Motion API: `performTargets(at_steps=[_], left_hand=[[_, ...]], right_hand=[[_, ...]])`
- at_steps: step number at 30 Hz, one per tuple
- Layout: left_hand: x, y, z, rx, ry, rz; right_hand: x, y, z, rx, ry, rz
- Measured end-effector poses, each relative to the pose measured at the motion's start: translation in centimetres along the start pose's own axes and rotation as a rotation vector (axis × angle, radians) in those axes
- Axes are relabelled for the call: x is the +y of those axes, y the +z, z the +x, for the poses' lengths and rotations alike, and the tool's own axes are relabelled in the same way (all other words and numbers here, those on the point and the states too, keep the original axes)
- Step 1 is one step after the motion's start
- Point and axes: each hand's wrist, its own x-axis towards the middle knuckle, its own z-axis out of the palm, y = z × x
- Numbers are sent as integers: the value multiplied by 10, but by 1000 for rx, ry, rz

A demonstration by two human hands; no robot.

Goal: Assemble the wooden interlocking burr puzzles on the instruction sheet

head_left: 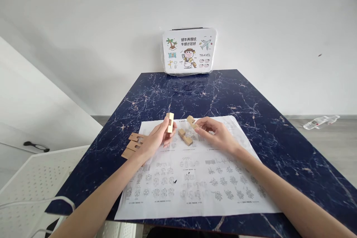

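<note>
One notched wooden block (pixel 170 128) is standing upright in the left hand (pixel 158 134) in the head view, with thumb and fingers pinching it. To the right of that grip, the right hand (pixel 216 134) is pinching a second block (pixel 190 120) by its near end; this one is tilting, and whether it is touching the paper I cannot tell. Between the two grips and slightly nearer the person, a third block (pixel 186 139) is lying on a printed sheet (pixel 156 211). Left of the left grip, flat wooden pieces (pixel 129 152) are lying side by side, partly hidden by the forearm. Well beyond both grips, a white case (pixel 174 68) with cartoon pictures is standing at the far edge of the dark blue table (pixel 195 96).
</note>
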Motion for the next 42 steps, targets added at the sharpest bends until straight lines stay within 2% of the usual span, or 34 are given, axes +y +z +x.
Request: performTargets(at_steps=[4, 11, 17, 23, 29, 37, 42], left_hand=[[-5, 1, -2, -13, 7, 26], [-11, 3, -3, -118, 32, 184], [-18, 7, -3, -81, 74, 296], [-14, 9, -5, -56, 73, 364], [-14, 9, -7, -83, 55, 350], [-16, 10, -4, -114, 24, 107], [-12, 10, -5, -107, 27, 113]], right_hand=[[-5, -2, 0, 21, 18, 96], [-11, 1, -2, -57, 0, 172], [-10, 7, -5, -125, -53, 248], [-12, 14, -9, -46, -11, 188], [-13, 23, -16, 125, -207, -80], [-6, 30, -18, 259, -538, -340], [-8, 33, -19, 283, -601, -378]])
